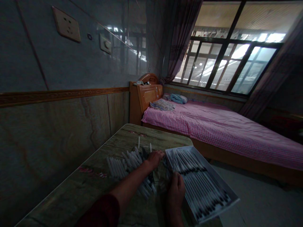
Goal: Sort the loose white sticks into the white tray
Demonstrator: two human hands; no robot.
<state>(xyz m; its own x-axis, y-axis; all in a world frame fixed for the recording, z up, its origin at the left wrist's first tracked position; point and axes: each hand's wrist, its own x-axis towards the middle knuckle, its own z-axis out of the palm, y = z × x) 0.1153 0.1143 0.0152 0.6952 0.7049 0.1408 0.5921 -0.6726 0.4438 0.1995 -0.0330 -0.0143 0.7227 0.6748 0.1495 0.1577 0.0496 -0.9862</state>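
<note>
My left hand (pixel 155 158) is over the right side of a loose pile of whitish translucent tubes (pixel 117 167), its fingers bent together near the tray's corner. What it holds, if anything, is too dark to make out. Closed at the left edge of a shallow white tray (pixel 224 210) is my right hand (pixel 176 186); what lies in its fingers is unclear. In the tray are rows of thin white pen-like sticks (pixel 197 186) with black ends, packed side by side. Dark small pieces (pixel 144 153) lie among the loose tubes, partly hidden by my left forearm.
The tray overhangs the right side of the wood-patterned table (pixel 94 189). Two white tubes (pixel 139 142) lie apart at the back of the pile. A bed (pixel 201 123) with a pink checked sheet stands beyond, and a tiled wall (pixel 71 135) runs along the left.
</note>
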